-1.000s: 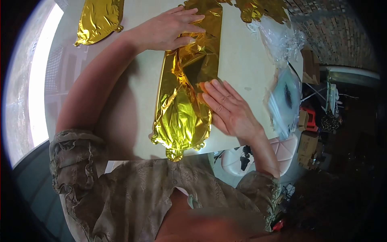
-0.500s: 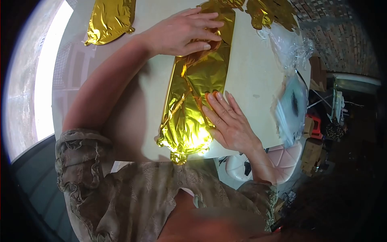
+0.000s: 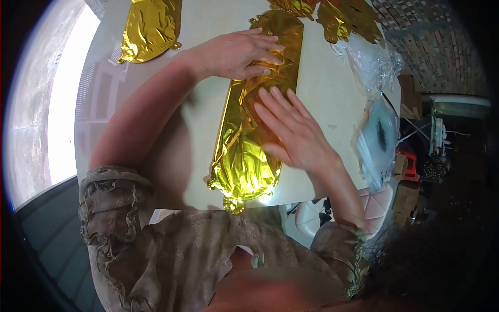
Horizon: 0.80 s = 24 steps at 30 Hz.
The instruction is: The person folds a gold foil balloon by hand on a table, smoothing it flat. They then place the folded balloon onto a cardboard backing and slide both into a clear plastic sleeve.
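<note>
A shiny gold foil balloon (image 3: pixel 249 169), flat and folded into a long strip, lies lengthwise on the white table (image 3: pixel 322 156). Its rounded end with a small tab reaches the near table edge. Across the strip's upper part rests my left hand (image 3: pixel 241 54), palm down with the fingers stretched out. My right hand (image 3: pixel 296 130) is over the strip's middle, flat and with fingers extended, its thumb nearer to me. Neither hand is closed around anything. The foil under both palms is hidden.
Another gold foil balloon (image 3: pixel 150 28) lies at the far left. More gold foil (image 3: pixel 351 21) is at the far right, beside a clear plastic bag (image 3: pixel 371 60) and flat plastic packages (image 3: pixel 378 140). A pinkish chair (image 3: pixel 377 208) stands beyond the right edge, near cardboard boxes (image 3: pixel 405 200).
My right hand has slid up along the foil, away from me, from its lower right edge to its middle. My left hand stays on the upper part. The view has shifted slightly.
</note>
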Each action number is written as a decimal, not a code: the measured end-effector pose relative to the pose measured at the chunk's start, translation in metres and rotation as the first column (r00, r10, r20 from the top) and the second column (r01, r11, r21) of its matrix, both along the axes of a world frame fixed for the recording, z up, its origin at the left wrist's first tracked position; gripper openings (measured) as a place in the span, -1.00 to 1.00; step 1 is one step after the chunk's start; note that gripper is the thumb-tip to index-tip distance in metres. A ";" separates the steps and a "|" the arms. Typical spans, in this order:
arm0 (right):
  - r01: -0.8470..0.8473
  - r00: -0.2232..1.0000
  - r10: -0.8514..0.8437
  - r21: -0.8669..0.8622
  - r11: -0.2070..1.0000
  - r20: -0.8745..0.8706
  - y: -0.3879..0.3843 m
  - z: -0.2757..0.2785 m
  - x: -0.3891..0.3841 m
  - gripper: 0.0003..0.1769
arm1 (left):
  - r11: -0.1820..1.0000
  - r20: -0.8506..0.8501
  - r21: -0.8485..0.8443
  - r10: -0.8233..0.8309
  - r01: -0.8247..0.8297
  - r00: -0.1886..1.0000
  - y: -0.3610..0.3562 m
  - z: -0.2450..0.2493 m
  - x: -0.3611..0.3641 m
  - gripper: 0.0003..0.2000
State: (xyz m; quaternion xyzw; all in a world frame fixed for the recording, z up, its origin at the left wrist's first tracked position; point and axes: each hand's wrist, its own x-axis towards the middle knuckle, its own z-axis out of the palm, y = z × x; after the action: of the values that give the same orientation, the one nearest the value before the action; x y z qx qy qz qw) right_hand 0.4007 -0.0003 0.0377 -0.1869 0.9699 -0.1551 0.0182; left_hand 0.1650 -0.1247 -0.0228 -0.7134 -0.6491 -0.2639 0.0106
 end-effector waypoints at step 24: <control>-0.074 0.974 0.141 0.338 0.938 -0.177 0.037 0.007 0.000 -0.31 | 1.000 0.040 -0.014 -0.014 0.014 0.999 0.002 -0.002 -0.001 -0.64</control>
State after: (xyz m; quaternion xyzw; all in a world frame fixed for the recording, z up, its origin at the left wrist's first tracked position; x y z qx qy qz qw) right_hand 0.4007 0.0369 0.0447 -0.2488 0.9673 0.0295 -0.0394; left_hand 0.1639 -0.1227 -0.0246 -0.7126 -0.6460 -0.2735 -0.0093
